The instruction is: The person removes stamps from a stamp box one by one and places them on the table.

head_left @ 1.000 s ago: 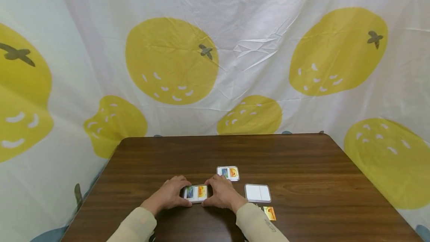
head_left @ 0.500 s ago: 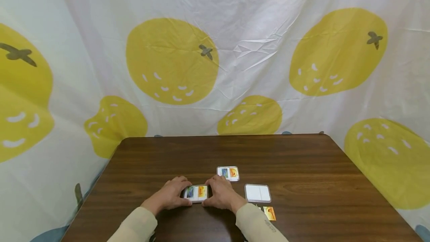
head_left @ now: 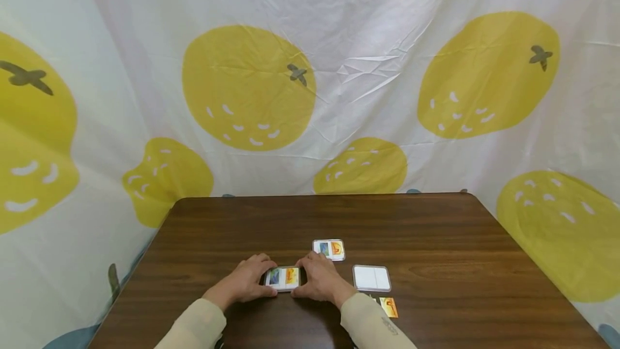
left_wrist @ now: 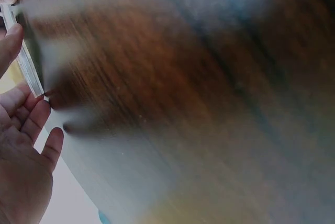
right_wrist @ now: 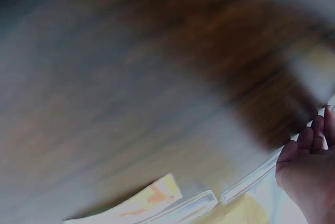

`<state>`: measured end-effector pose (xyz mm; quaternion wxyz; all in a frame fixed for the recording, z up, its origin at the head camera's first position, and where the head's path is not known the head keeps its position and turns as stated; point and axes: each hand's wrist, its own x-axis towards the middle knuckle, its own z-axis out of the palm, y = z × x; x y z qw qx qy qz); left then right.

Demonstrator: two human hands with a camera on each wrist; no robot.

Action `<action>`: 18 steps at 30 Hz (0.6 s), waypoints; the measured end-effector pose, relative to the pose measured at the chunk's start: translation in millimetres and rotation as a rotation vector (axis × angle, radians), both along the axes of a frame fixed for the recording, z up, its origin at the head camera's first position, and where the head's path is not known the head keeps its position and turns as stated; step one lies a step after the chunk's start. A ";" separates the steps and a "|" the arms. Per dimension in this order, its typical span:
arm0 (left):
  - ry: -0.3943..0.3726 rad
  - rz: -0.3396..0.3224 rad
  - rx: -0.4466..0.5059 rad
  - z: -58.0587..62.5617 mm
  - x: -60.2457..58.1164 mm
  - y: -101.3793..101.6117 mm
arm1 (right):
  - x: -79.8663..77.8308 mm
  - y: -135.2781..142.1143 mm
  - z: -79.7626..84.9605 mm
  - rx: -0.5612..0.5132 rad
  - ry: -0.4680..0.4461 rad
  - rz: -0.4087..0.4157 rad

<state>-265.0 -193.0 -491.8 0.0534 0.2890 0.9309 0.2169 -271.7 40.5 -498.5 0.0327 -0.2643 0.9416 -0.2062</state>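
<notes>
A small clear plastic case (head_left: 283,279), with a blue-green picture and an orange one side by side under its cover, lies flat in front of the person. My left hand (head_left: 246,280) grips its left end, thumb at the near corner and fingers at the far one. At the opposite end, my right hand (head_left: 323,280) holds it the same way. The left wrist view catches the case's thin clear edge (left_wrist: 30,69) beside the fingertips. Just beyond the right hand sits a similar case (head_left: 337,251) with two pictures, partly covered by the fingers.
To the right, a case (head_left: 372,278) with a plain white inside lies on the brown wooden table (head_left: 445,241). Nearer the right sleeve (head_left: 373,322) is a loose orange picture card (head_left: 389,307), its neighbour mostly hidden. A lemon-print curtain (head_left: 363,90) hangs behind the table.
</notes>
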 end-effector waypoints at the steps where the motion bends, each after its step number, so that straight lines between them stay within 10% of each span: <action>1: -0.005 -0.002 0.002 0.7 0.2 0.1 | 0.2 0.2 0.1 -0.001 -0.001 0.001; 18: -0.048 0.017 0.000 3.1 0.6 1.3 | 0.7 1.4 0.4 -0.010 -0.027 0.004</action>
